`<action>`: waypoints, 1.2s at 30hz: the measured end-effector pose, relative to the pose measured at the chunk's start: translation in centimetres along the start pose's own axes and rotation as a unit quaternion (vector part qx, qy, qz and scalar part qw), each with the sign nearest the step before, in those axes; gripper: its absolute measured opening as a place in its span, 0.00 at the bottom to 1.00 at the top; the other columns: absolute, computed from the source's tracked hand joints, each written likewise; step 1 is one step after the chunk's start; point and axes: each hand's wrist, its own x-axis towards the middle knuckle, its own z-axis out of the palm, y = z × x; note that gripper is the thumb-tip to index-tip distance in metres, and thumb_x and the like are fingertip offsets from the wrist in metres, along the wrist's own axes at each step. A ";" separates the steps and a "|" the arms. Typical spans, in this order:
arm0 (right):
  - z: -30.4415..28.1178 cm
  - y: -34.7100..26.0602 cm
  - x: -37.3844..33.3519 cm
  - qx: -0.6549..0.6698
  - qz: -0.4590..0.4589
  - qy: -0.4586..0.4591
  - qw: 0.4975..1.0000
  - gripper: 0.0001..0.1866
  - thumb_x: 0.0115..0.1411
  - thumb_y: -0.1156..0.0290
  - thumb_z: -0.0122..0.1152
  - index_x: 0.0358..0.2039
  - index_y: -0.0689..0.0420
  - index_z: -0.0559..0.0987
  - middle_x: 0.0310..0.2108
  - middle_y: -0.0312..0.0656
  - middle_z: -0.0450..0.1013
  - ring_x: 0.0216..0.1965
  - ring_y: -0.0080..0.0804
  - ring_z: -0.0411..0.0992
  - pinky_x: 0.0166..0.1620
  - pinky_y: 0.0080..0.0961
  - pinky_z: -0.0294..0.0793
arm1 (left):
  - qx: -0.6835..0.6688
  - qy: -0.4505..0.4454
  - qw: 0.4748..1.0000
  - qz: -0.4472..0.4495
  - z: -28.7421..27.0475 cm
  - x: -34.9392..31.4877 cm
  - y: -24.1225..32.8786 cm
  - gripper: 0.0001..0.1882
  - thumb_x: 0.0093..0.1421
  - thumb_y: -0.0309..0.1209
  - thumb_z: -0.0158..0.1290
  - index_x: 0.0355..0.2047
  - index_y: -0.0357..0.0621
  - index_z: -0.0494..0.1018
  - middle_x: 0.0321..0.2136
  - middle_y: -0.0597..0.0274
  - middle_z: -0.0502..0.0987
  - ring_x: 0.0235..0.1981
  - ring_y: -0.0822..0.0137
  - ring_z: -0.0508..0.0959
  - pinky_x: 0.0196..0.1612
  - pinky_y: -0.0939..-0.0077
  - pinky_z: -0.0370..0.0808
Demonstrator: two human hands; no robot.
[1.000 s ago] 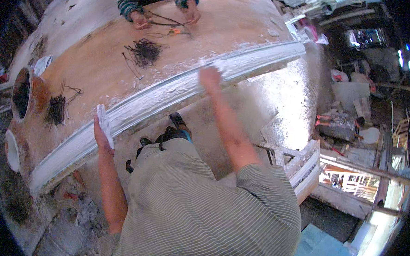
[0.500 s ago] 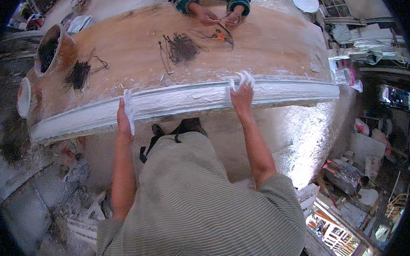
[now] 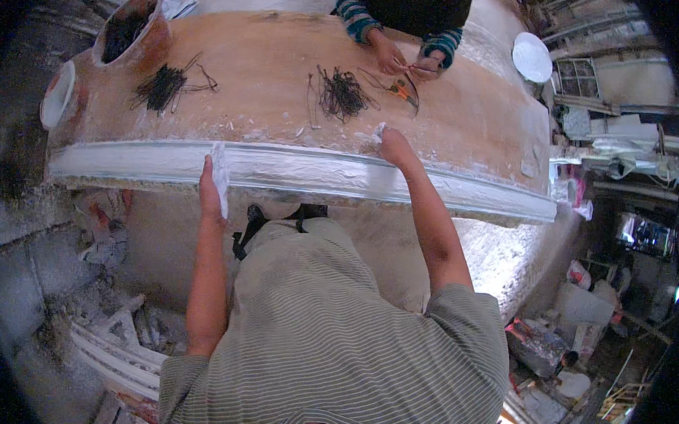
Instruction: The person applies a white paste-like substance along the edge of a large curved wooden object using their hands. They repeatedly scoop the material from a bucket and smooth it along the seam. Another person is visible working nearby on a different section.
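Note:
A long white plaster moulding [image 3: 303,169] with ridged edges lies along the near edge of the brown table [image 3: 263,58]. My left hand [image 3: 213,186] is edge-on at the moulding's left part, fingers straight and coated white, thumb apart; it holds nothing I can see. My right hand [image 3: 394,146] is over the table just beyond the moulding, its fingers curled in. White shows at its fingertips, and I cannot make out whether that is coating or a held lump. White crumbs lie on the tabletop close by.
Two bundles of dark wire [image 3: 343,93] [image 3: 160,87] lie on the table, with orange-handled scissors [image 3: 399,89] farther right. Across from me, a co-worker's hands [image 3: 409,60] hold something thin. A clay pot [image 3: 138,29] and a white-mouthed vessel [image 3: 57,96] stand at the left end.
My right hand has moved off the moulding onto the tabletop beyond it, and its fingers have curled in. My left hand stays at the moulding. The whole view has turned slightly.

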 end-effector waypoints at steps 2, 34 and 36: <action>1.3 1.0 0.4 0.024 0.029 0.041 0.998 0.18 0.55 0.68 0.57 0.43 0.66 0.73 0.37 0.60 0.75 0.43 0.57 0.73 0.49 0.44 0.72 | 0.000 0.016 1.000 0.014 -2.2 0.1 -0.4 0.36 0.67 0.53 0.38 0.64 0.37 0.56 0.64 0.59 0.60 0.65 0.61 0.58 0.67 0.70 0.48; 3.5 -4.3 3.4 -0.042 -0.052 0.059 0.996 0.11 0.51 0.79 0.49 0.35 0.71 0.74 0.36 0.64 0.72 0.43 0.59 0.71 0.47 0.46 0.71 | 0.007 -0.015 1.000 -0.013 -3.0 -0.7 0.5 0.34 0.67 0.51 0.38 0.65 0.39 0.56 0.65 0.60 0.58 0.67 0.63 0.56 0.68 0.68 0.47; 4.2 -5.6 3.2 0.023 -0.069 0.051 0.996 0.11 0.51 0.79 0.49 0.34 0.71 0.74 0.35 0.65 0.72 0.42 0.60 0.71 0.46 0.48 0.70 | 0.026 -0.024 0.999 -0.013 -3.0 -0.4 0.3 0.35 0.67 0.50 0.40 0.65 0.39 0.54 0.65 0.59 0.58 0.67 0.62 0.56 0.68 0.67 0.47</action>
